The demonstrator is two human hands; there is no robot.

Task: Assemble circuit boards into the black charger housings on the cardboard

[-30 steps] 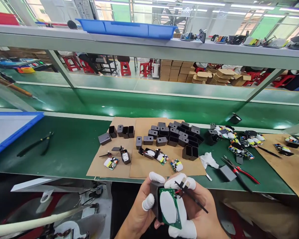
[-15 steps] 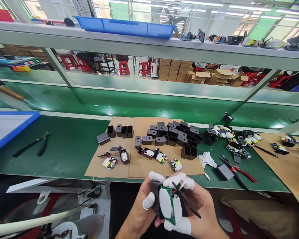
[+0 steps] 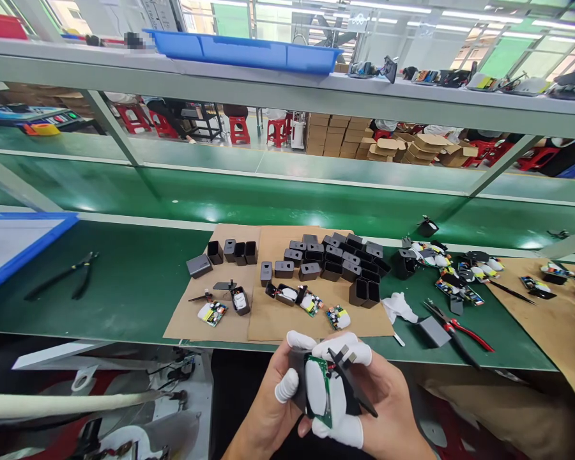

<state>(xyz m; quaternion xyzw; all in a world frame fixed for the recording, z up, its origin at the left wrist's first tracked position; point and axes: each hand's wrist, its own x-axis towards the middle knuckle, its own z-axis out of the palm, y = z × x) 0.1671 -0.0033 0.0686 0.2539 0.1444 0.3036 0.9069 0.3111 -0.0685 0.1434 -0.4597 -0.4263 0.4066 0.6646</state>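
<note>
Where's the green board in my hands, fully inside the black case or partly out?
Partly out. The green board protrudes from the black case in your left hand; how deep it sits is hidden.

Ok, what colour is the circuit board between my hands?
The circuit board is green, with a white patch; the head view shows it best.

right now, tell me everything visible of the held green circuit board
The green circuit board stands tilted, a matte white oval patch covering most of its face. One edge sits at the mouth of the black casing in the left hand; the right hand grips it, a white-covered fingertip at its lower end.
</note>
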